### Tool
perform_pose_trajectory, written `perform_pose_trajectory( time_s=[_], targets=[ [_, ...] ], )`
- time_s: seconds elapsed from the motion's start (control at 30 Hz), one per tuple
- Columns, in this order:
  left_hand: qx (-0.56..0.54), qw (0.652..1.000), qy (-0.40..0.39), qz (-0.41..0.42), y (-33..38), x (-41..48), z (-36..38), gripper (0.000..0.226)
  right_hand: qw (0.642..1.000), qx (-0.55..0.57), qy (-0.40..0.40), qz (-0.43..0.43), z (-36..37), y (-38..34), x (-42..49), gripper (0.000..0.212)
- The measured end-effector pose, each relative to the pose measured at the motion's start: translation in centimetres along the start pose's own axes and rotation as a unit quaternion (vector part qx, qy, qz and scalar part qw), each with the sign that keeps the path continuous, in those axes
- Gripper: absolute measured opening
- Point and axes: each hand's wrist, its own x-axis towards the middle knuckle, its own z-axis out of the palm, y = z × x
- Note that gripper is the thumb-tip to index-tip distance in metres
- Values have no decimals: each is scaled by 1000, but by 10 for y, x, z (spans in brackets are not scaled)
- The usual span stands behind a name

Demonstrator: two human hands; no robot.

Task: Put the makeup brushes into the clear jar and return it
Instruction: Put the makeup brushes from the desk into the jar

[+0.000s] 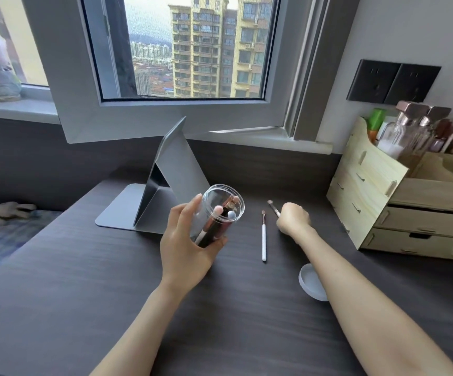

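My left hand [186,242] grips the clear jar [220,210], holding it tilted above the dark desk, its open mouth facing up and away. Several makeup brushes [224,217] stand inside it, handles down. My right hand [293,218] is closed around a thin brush [273,208] whose bristle tip pokes out toward the window; most of its handle is hidden in my fist. A white-handled brush [264,237] lies flat on the desk between my two hands.
The jar's pale lid [310,280] lies on the desk [84,280] under my right forearm. A grey folding mirror stand [165,185] sits behind the jar. A wooden drawer organiser [399,202] with bottles fills the right side. The window frame swings open above.
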Motion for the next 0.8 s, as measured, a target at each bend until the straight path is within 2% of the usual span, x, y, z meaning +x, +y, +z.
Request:
perform_pose_trajectory(
  time_s=[0.07,0.1,0.17,0.23,0.27,0.3,0.33,0.43,0.5,0.57,0.63,0.7,0.73,0.8],
  targets=[
    [1,1000,-3,2,1,0,0,81,990,138,19,18,-9,7,2,15],
    [-1,1000,-2,1,1,0,0,81,966,255,33,15,-18,9,-1,12],
    [-5,1000,-3,-3,3,0,1,81,869,491,64,-14,-40,6,-19,14],
    [-3,1000,-9,4,5,-1,1,81,766,631,80,-89,-63,-1,-50,19],
    [-3,1000,-13,10,6,-2,1,82,732,664,75,-131,-72,-5,-67,20],
    [-4,1000,-17,17,7,-3,1,82,721,668,70,-172,-79,-10,-84,19],
    [-5,999,-21,25,7,-3,1,82,734,641,75,-212,-82,-14,-98,17],
    [-8,998,-39,47,8,-4,1,83,838,419,140,-320,-74,-22,-115,6],
    [-7,997,-50,55,8,-5,1,83,870,281,183,-361,-63,-28,-114,15],
    [-3,997,-56,58,7,-6,1,83,883,216,185,-374,-55,-32,-112,24],
    [1,997,-55,55,7,-6,1,83,886,209,170,-378,-52,-32,-110,27],
    [3,998,-48,46,6,-5,1,83,880,269,109,-375,-55,-30,-109,20],
    [2,998,-42,39,6,-4,1,83,871,320,63,-368,-59,-27,-108,16],
    [-5,999,-32,24,6,-3,1,83,828,452,-18,-330,-67,-22,-107,14]
  ],
)
